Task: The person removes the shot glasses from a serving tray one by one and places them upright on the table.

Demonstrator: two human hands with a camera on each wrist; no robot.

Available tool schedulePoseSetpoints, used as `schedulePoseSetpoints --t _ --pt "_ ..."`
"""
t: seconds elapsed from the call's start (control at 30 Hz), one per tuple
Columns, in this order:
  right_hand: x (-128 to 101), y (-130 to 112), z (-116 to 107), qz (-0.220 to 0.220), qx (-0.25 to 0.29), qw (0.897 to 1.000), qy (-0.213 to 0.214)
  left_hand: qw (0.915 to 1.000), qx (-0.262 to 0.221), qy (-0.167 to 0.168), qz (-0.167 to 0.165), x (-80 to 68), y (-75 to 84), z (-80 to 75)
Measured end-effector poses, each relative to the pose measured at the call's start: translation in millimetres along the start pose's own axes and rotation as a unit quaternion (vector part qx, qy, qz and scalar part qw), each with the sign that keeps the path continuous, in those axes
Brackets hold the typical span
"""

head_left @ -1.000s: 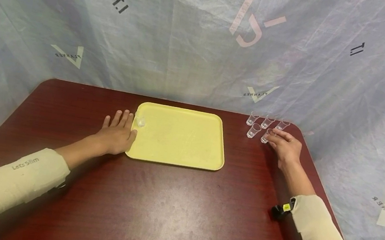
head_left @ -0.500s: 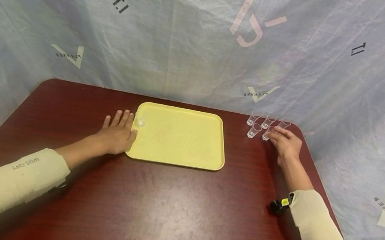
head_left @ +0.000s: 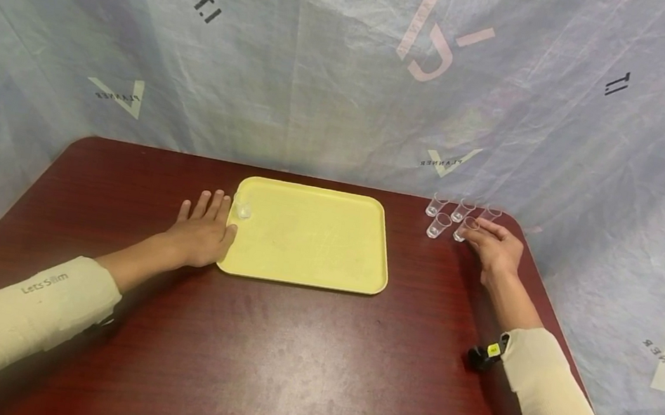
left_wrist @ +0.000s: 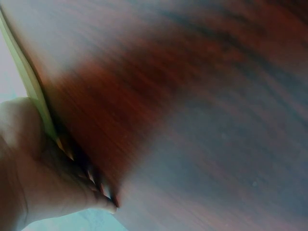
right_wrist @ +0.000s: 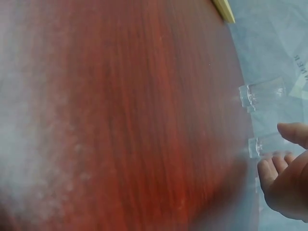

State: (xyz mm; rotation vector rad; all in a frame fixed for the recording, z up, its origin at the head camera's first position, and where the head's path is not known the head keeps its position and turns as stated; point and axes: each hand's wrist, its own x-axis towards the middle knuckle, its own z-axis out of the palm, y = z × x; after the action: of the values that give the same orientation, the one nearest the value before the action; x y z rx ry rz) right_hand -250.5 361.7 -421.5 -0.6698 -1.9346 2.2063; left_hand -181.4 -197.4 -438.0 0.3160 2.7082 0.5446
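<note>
My right hand (head_left: 497,250) holds a clear shot glass (head_left: 465,230) at the front of a small cluster, thumb on one side and fingers on the other. In the right wrist view this glass (right_wrist: 255,147) stands upright on the table between thumb and fingers. Its neighbour, another shot glass (head_left: 438,227), stands just to the left. My left hand (head_left: 200,231) lies flat with fingers spread, its thumb over the left rim of a yellow tray (head_left: 309,236). One shot glass (head_left: 244,208) stands in the tray's back left corner, beside the left fingertips.
Behind the gripped glass, several more shot glasses stand in a row along the back right edge, among them one shot glass (head_left: 437,206) at the left end. A grey printed curtain (head_left: 323,93) hangs behind the dark red wooden table (head_left: 298,359).
My right hand and the shot glass at its fingers have shifted slightly toward the back of the table. The left hand, the tray and the other glasses have stayed put.
</note>
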Motion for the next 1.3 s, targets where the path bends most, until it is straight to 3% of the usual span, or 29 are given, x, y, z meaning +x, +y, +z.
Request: schedulePoseSetpoints --t 0.23,0.53,1.1,1.3 --pt "-5.7 2.8 -7.9 0.002 -0.032 0.999 0.012 0.9999 0.006 -0.005 -0.007 6.1 -6.2 4.4" --pt "-21.4 3.3 -19.6 0.002 -0.059 0.998 -0.010 0.9999 0.011 -0.006 -0.007 9.0 -9.4 6.2" --pt "-55.7 4.6 -20.2 -0.011 -0.041 0.994 -0.099 1.0000 0.002 -0.003 -0.007 3.6 -2.8 1.8" --pt "-70.1 7.3 -15.5 -0.019 -0.061 0.990 -0.124 1.0000 0.001 -0.005 -0.009 6.8 -6.0 4.7"
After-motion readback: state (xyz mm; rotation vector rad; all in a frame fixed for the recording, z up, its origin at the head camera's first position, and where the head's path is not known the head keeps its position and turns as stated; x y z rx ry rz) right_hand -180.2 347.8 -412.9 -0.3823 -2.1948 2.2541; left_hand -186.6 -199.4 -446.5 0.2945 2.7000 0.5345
